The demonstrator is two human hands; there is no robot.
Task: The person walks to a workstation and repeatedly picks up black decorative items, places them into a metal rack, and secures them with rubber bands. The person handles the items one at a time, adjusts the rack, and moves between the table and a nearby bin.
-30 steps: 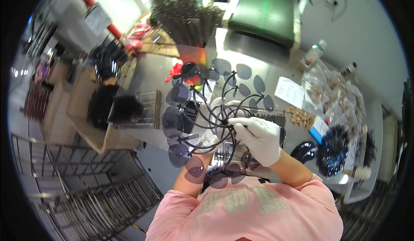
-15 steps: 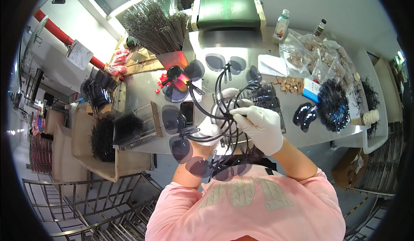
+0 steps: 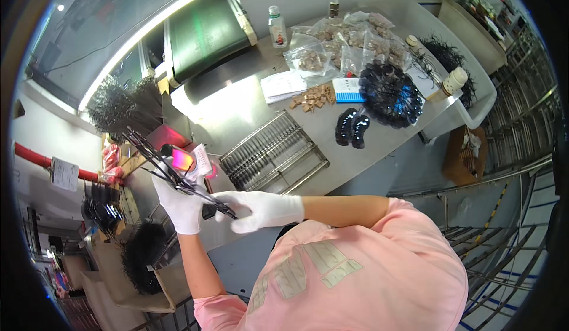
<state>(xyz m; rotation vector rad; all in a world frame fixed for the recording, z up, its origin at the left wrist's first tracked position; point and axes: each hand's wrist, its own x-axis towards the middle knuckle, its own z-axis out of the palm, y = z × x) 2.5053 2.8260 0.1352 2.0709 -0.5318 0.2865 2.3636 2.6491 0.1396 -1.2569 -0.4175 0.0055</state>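
Head view: left hand (image 3: 181,205) and right hand (image 3: 261,210), grip clasping black stems (image 3: 179,183), have swung leftward.

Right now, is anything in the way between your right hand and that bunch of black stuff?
Just the white glove on the right hand. Nothing else visible stands between: the fingers are at the lower end of the bundle of thin black pieces. Whether they're pinching it, I can't tell.

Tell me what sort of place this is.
Probably a factory or workshop: a green conveyor belt, a slotted metal rack and clear bags of small brown pieces suggest production work.
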